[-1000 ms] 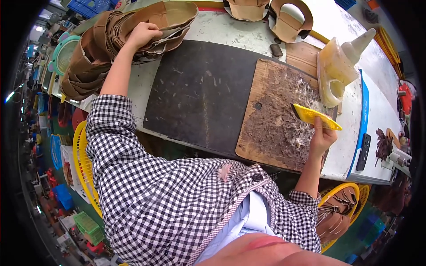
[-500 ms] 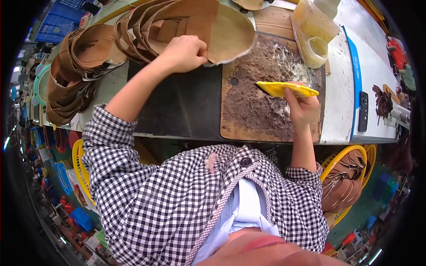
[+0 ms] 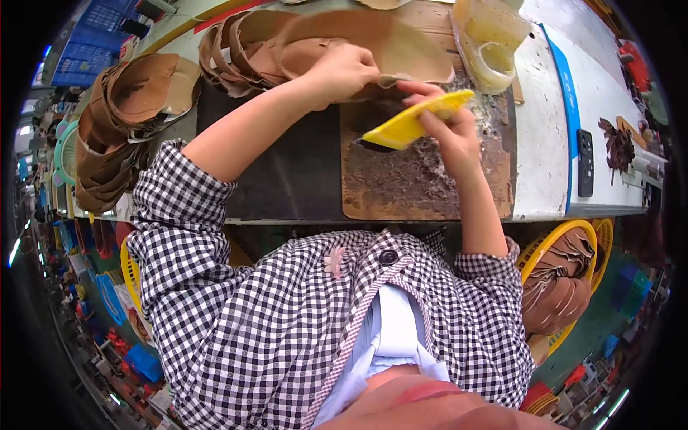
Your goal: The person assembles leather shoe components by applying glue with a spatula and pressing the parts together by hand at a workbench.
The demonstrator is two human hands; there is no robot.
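My left hand (image 3: 340, 72) is closed on the near edge of a wide brown leather piece (image 3: 401, 43), smeared by motion and lifted in front of a pile. My right hand (image 3: 455, 132) pinches a flat yellow tool (image 3: 416, 120) with a dark edge, its kind unclear. Its upper fingers reach the leather piece's edge close to my left hand; whether they grip it I cannot tell. Below the tool lies a worn brown board (image 3: 401, 186), crusted with dark and whitish residue. A stack of similar curved leather pieces (image 3: 228, 54) stands beside my left forearm.
Another stack of leather pieces (image 3: 107, 158) rises at the left. A cloudy plastic container (image 3: 476, 39) stands behind the board. Farther right are a blue strip (image 3: 562, 86) and a black remote-like device (image 3: 585, 161). A yellow basket (image 3: 530, 261) of brown pieces sits below the table's right side.
My left hand has moved right, drawing the leather piece away from its stack. My right hand has come up and left toward it, with the yellow tool tilted more.
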